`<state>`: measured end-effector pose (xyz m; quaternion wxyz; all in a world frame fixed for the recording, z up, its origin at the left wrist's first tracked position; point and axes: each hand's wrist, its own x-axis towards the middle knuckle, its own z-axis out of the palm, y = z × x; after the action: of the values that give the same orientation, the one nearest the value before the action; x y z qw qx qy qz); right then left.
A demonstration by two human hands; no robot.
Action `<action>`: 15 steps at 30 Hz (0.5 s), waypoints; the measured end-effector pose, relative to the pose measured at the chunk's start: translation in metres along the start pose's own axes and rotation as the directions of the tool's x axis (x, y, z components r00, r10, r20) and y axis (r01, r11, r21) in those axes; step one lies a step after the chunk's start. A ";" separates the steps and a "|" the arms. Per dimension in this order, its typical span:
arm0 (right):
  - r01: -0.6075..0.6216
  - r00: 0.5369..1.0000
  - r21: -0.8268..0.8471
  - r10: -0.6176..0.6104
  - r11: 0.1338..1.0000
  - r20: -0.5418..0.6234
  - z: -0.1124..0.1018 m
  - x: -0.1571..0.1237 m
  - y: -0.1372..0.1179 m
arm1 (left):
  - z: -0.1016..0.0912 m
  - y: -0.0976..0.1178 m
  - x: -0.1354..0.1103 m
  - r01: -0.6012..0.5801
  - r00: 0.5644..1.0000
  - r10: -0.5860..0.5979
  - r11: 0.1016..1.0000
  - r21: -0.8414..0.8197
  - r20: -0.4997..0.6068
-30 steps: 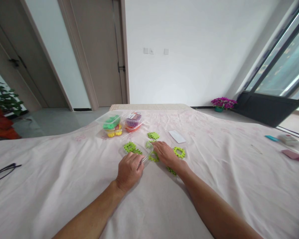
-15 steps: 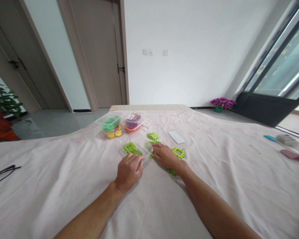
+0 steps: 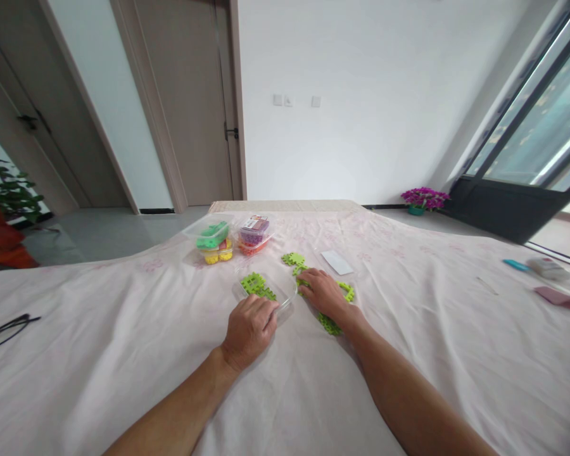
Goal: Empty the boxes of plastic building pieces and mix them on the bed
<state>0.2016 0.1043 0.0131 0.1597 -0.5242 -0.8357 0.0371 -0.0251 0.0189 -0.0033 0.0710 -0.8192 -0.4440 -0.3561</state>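
My left hand (image 3: pixel 251 326) is closed on the near rim of a clear plastic box (image 3: pixel 289 303). Inside the box lie light-green notched interlocking pieces (image 3: pixel 257 285). To the right of the box, my right hand (image 3: pixel 323 292) curls its fingers down over another green interlocking piece (image 3: pixel 300 271), hiding much of it. A flat green piece (image 3: pixel 293 258) lies just beyond the fingertips. Partly covered by the right hand is a ring-shaped green piece (image 3: pixel 348 291), and one more green piece (image 3: pixel 329 324) lies beneath the wrist.
Beyond the box stand clear boxes of green and yellow pieces (image 3: pixel 213 235) and of purple and orange pieces (image 3: pixel 254 231). A clear lid with a white label (image 3: pixel 336 262) lies at right. Glasses (image 3: pixel 7 330) rest far left; a pink cloth (image 3: pixel 558 297) lies far right.
My right hand has drawn back to the right, away from the box's rim, and is over the green pieces. The box and my left hand have shifted slightly right.
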 end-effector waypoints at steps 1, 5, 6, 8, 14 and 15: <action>0.001 1.000 0.000 -0.001 1.000 -0.006 0.000 0.000 0.000 | 0.000 0.000 0.000 0.003 1.000 -0.003 1.000 0.003 0.002; 0.005 1.000 -0.001 -0.005 1.000 -0.019 0.001 0.000 0.001 | -0.001 0.000 0.000 0.004 1.000 -0.004 1.000 0.004 0.007; 0.004 1.000 -0.002 -0.004 1.000 -0.020 0.001 0.000 0.001 | -0.001 0.000 0.000 0.003 1.000 -0.003 1.000 0.004 0.005; 0.001 1.000 -0.004 -0.001 1.000 -0.022 0.000 0.000 0.000 | -0.001 0.001 0.001 0.007 1.000 -0.007 1.000 0.010 0.004; 0.004 1.000 -0.014 -0.004 1.000 -0.010 -0.001 -0.001 -0.002 | -0.001 0.004 0.001 0.037 0.999 -0.038 0.998 0.043 0.019; 0.006 1.000 -0.013 -0.006 1.000 -0.010 -0.001 -0.001 -0.002 | -0.001 0.004 0.002 0.041 0.999 -0.042 0.998 0.047 0.023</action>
<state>0.2004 0.1027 0.0141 0.1607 -0.5227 -0.8367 0.0284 -0.0217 0.0168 -0.0006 0.0775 -0.8120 -0.4699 -0.3373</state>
